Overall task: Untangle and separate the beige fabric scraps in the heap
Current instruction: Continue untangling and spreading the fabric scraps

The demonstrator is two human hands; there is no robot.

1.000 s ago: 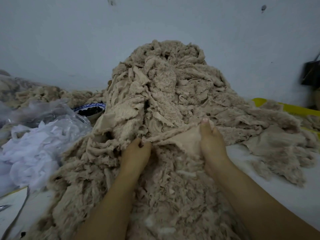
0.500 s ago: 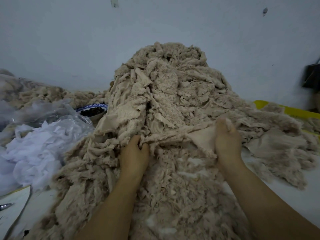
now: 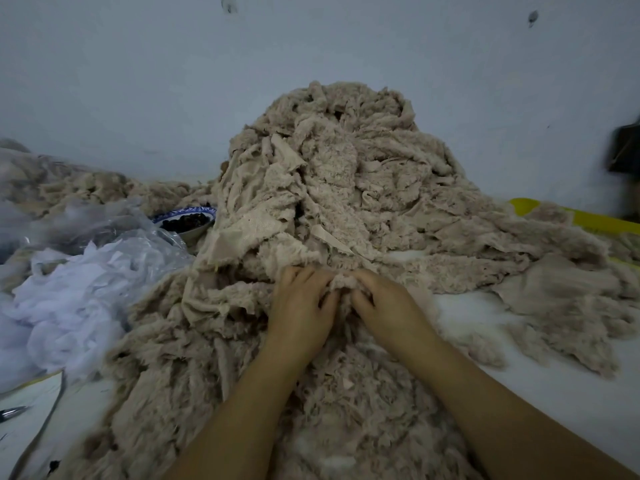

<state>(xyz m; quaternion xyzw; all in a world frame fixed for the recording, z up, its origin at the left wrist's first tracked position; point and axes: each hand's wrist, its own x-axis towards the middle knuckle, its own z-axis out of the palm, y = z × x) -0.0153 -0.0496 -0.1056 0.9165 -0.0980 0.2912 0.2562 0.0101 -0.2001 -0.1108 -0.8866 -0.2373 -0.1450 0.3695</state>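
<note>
Your left hand [image 3: 300,306] and right hand [image 3: 389,308] clutch one beige scrap [image 3: 343,281].
Your fingers curl into it; the heap [image 3: 346,174] rises just beyond your grip.

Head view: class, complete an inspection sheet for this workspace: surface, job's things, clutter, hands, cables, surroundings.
Surface: white tabletop, mostly under fabric.
Job's things: heap of beige fabric scraps, tall and tangled.
Clutter: white scraps in clear plastic, left; blue-rimmed bowl with dark contents beside the heap; yellow object, right.
Hands: left hand and right hand close together, fingers curled into one beige scrap at the heap's front.
Cables: nothing seen.
Surroundings: pale wall; blurred dark object, right edge.
</note>
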